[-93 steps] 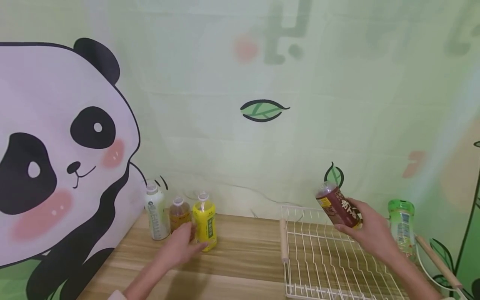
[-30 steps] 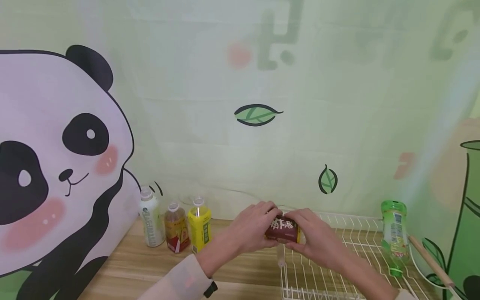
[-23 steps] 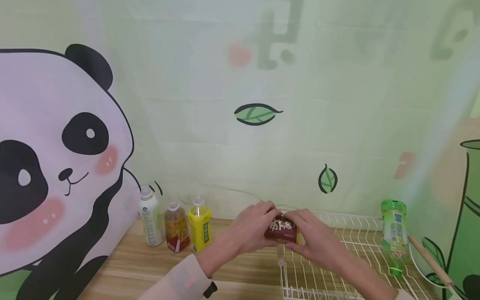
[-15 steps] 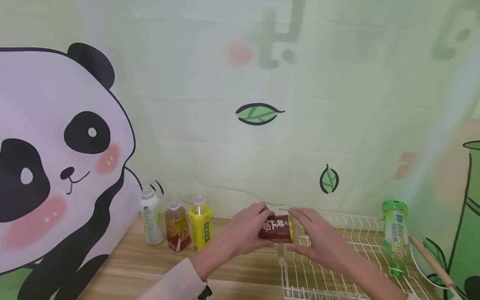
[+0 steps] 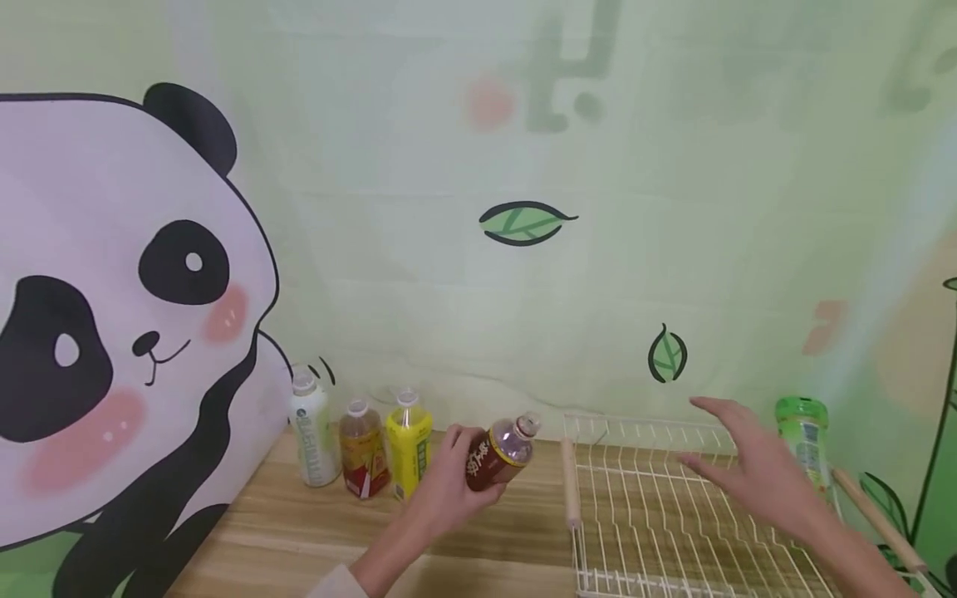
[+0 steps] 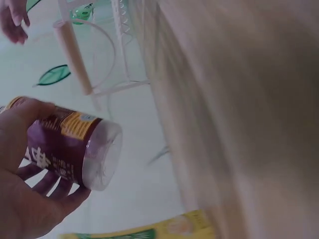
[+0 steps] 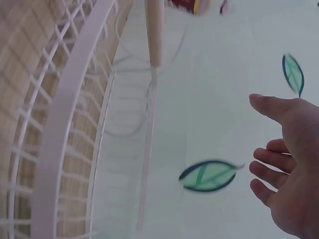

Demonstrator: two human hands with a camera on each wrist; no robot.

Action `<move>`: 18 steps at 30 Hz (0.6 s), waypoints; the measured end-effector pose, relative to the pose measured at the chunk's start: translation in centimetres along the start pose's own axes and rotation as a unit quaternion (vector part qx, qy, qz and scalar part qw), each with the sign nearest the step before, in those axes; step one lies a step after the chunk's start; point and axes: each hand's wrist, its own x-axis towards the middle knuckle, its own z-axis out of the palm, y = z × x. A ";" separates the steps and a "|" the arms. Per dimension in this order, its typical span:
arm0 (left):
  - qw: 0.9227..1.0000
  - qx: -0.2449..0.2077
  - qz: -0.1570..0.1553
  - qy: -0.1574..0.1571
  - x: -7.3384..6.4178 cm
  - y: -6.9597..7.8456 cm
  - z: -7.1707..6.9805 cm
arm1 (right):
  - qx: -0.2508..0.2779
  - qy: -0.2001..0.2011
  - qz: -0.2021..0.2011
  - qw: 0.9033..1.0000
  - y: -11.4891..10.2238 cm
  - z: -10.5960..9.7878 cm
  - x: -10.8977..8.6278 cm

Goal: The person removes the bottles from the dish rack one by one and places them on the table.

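Note:
My left hand (image 5: 446, 490) grips a plastic drink bottle (image 5: 489, 462) with a dark red label, held above the wooden table left of the rack. The bottle tilts, its clear neck pointing up and right in the head view. In the left wrist view, fingers and thumb wrap around the bottle (image 6: 62, 144). Above the right part of the white wire rack (image 5: 658, 498) hovers my right hand (image 5: 777, 477), thumb and fingers apart, holding nothing. The right wrist view also has this hand (image 7: 299, 159) beside the rack, away from any object.
Left on the wooden table (image 5: 478, 573) stand a white bottle (image 5: 314, 440), a red-and-amber bottle (image 5: 364, 457) and a yellow bottle (image 5: 404, 444). A green-capped bottle (image 5: 806, 432) is at the rack's right, partly behind my right hand. The rack has wooden handles (image 5: 571, 482). A printed backdrop hangs behind.
Both hands held the dark red bottle over the rack's left edge. The right hand has let go and moved right; the left has carried the bottle left and tilted it neck-up.

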 end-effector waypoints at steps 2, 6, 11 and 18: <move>0.999 -0.024 -0.029 0.027 -0.5 -0.6 0.4 | -0.002 0.006 0.026 1.000 1.5 -0.7 -0.3; 0.993 -0.065 -0.078 0.065 -1.3 -1.6 1.0 | -0.008 -0.003 0.077 0.997 4.4 -1.7 -0.9; 0.986 -0.099 -0.111 0.073 -1.7 -2.4 1.3 | -0.023 -0.014 0.134 0.991 7.4 -2.4 -1.3; 0.980 -0.115 -0.155 0.050 -2.5 -3.3 2.0 | -0.066 0.003 0.205 0.977 11.3 -2.3 -2.9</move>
